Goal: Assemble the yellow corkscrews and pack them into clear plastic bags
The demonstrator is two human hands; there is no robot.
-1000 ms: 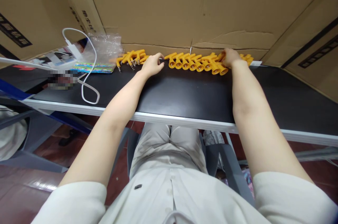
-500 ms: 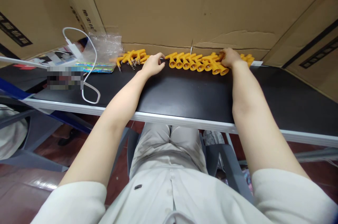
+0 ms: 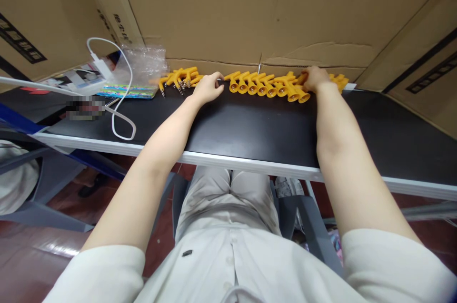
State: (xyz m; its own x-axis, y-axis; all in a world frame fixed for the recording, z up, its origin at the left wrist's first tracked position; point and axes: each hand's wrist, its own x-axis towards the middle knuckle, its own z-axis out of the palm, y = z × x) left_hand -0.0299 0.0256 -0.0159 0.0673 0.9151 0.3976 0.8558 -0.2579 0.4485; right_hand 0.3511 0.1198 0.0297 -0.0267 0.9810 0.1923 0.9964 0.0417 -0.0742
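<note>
Several orange plastic socket pieces (image 3: 262, 85) lie in a row along the far edge of a black table (image 3: 250, 127). My left hand (image 3: 207, 88) rests at the left end of that row, its fingers curled and pinched on something I cannot make out. A smaller heap of orange pieces with metal screw ends (image 3: 180, 77) lies just left of this hand. My right hand (image 3: 314, 79) is curled over the right end of the row, gripping an orange piece there. More orange pieces (image 3: 339, 81) show beyond it.
A white charger and cable (image 3: 114, 89) loop across the table's left part, beside a crumpled clear plastic bag (image 3: 144, 63) and a colourful packet (image 3: 123, 91). Cardboard sheets (image 3: 228, 8) wall the back and sides. Grey chair frames (image 3: 53, 184) stand below left.
Both hands stay at the ends of the orange row. The view has shifted slightly, and my left fingers have closed a little tighter.
</note>
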